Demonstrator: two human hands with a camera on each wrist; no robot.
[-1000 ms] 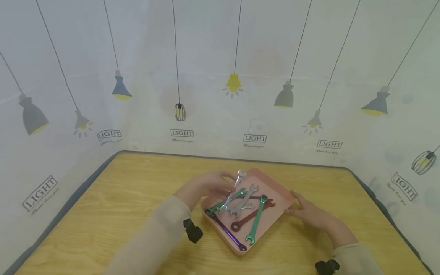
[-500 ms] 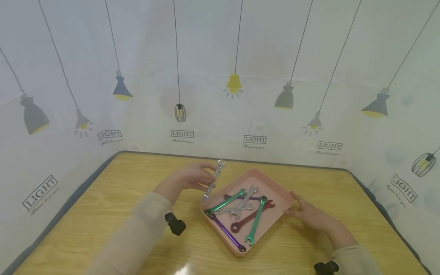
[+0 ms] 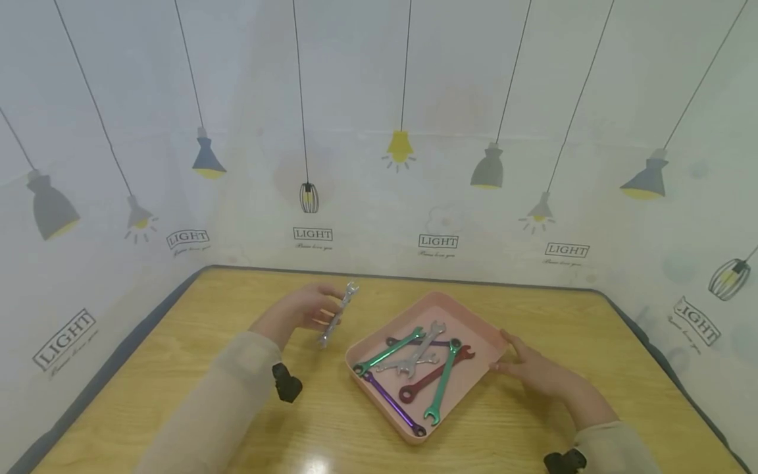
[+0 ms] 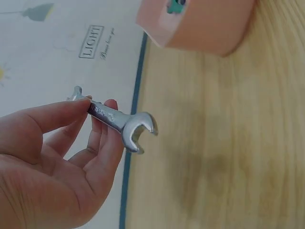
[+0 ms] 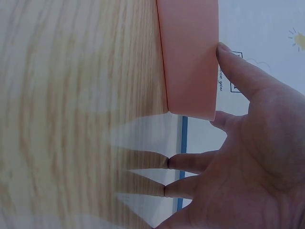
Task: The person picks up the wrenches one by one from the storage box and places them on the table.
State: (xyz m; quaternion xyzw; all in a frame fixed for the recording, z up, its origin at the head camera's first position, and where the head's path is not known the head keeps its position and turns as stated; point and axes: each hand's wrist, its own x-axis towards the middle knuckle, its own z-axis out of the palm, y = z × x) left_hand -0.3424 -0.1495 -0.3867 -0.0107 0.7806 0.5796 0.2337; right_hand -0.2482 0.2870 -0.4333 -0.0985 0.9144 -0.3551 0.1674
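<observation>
Left hand: you pinch the silver wrench mid-shaft between thumb and fingertips, presumably leaving both ends free.
Silver wrench: tilted above the glossy, wood-grained tabletop, left of the pink tray; polished, fork-ended.
Pink tray: smooth, round-cornered; other wrenches cross inside, green, purple, red and silver.
Right hand: your fingers spread, thumb and forefinger at the pink tray's corner, seemingly to steady it.
</observation>
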